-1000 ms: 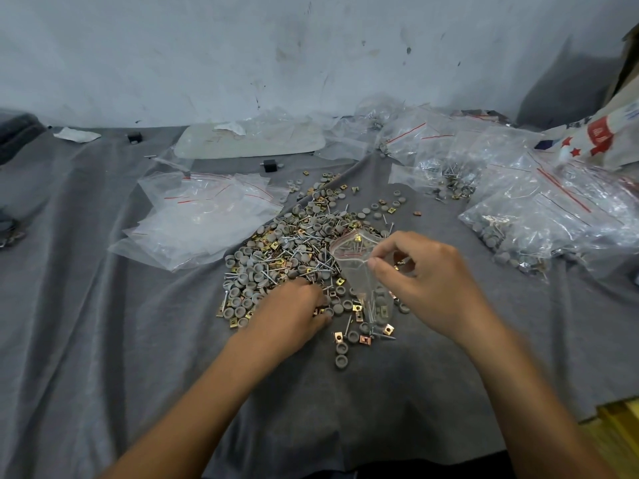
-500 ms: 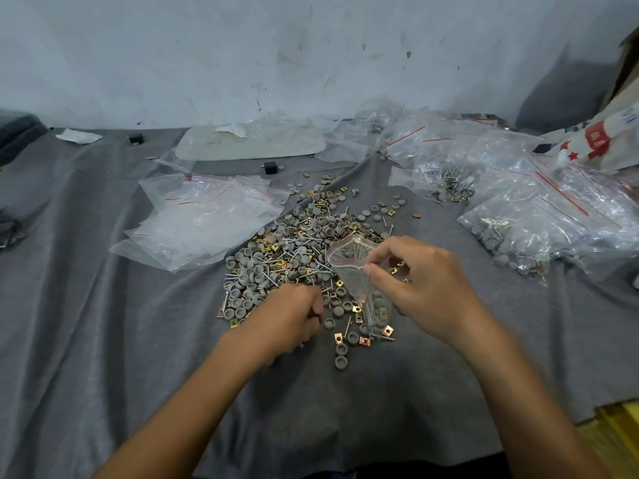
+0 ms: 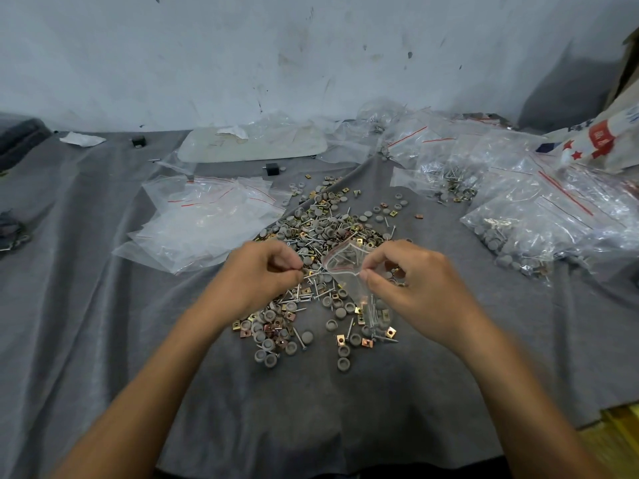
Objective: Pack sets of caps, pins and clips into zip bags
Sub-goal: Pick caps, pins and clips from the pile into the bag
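A heap of grey caps, metal pins and gold clips (image 3: 321, 233) is spread over the grey cloth in the middle. My right hand (image 3: 415, 285) pinches the mouth of a small clear zip bag (image 3: 349, 271), which hangs open over the heap with a few pins and clips in its bottom. My left hand (image 3: 262, 271) hovers just left of the bag's mouth, fingers curled, pinching a small part that I cannot make out clearly. More loose caps and clips (image 3: 273, 330) lie below my left hand.
A stack of empty zip bags (image 3: 204, 219) lies to the left. Filled zip bags (image 3: 539, 209) are piled at the right. A pale flat tray (image 3: 252, 146) and a small black block (image 3: 272, 168) sit near the back wall. A printed sack (image 3: 601, 140) stands far right.
My left hand has lifted off the lower part of the heap and come up beside the bag's mouth with something pinched. My right hand has kept hold of the bag.
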